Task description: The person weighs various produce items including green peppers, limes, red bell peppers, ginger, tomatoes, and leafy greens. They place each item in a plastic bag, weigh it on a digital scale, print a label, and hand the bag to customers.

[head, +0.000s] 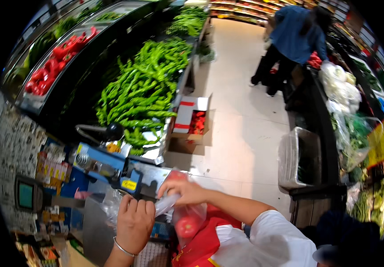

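Note:
My left hand [135, 217], with a bracelet on its wrist, is closed on the bunched end of a clear plastic bag [165, 204]. My right hand [185, 192] grips the bag's twisted neck a little to the right. Below it, against my red apron [212, 227], the bag holds a tomato [187, 227]. More red produce [177, 175] shows through plastic beyond my right fingers, partly hidden. Just past my left hand stands a blue bench-top device, apparently a bag-neck sealer [135, 178], with a yellow label. Loose crumpled plastic [111, 203] lies left of that hand.
A scale's metal platform [95, 230] and display [28, 193] are at left. Ahead are green peppers [142, 86] and, on an upper shelf, red peppers [58, 60]. A cardboard box [192, 121] and a white crate [295, 160] edge the aisle. A person [295, 40] bends at the right-hand stand.

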